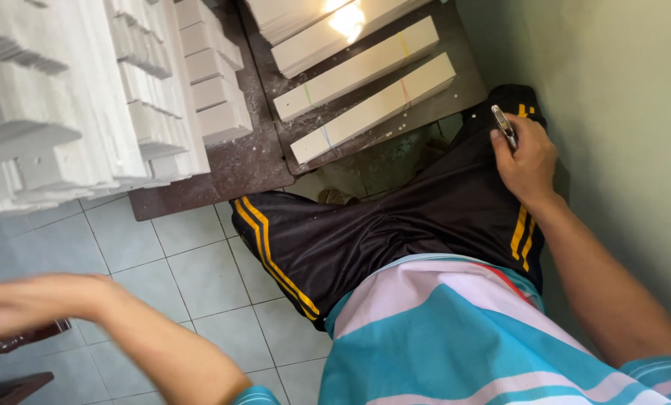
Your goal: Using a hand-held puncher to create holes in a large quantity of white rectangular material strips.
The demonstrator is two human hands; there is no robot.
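My right hand [529,161] rests on my right knee and is closed around a small metal cutter [503,125], whose tip sticks up past my fingers. My left hand [28,304] is stretched out low at the left edge, blurred, fingers flat and apart, over a dark wooden piece [20,343]; it holds nothing that I can see. I sit in black shorts with yellow stripes [395,217] and a blue, white and pink striped shirt [455,337].
Long white foam bars [369,109] with thin coloured marks lie on a dark board [260,161] ahead. Stacks of white foam blocks [88,97] fill the upper left. A pale tiled floor [193,277] lies below, and a green wall [628,112] stands close on the right.
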